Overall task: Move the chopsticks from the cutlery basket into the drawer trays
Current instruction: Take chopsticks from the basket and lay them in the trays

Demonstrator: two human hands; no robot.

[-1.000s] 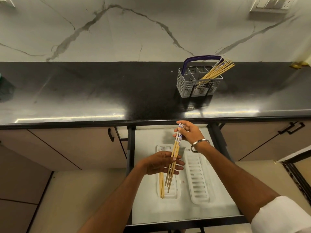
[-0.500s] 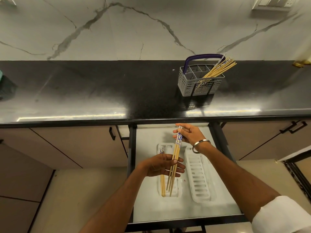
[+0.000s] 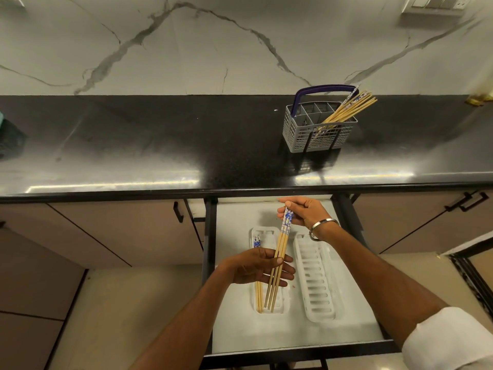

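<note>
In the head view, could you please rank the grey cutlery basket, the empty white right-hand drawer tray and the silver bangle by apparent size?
1. Empty white right-hand drawer tray and grey cutlery basket: similar; the basket is farther, so unsure.
2. Silver bangle: clearly smallest.

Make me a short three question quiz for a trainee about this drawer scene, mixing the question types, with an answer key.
1. True or false: the grey plastic cutlery basket with the purple handle has no chopsticks left in it.
2. Multiple choice: the bundle of bamboo chopsticks with blue patterned tops is held by A) left hand only, B) right hand only, C) both hands.
3. Fill in: a few chopsticks already lie in the ____ white plastic drawer tray.

Key: 1 false, more chopsticks lean in it; 2 C; 3 left, while the right white tray holds none.
</note>
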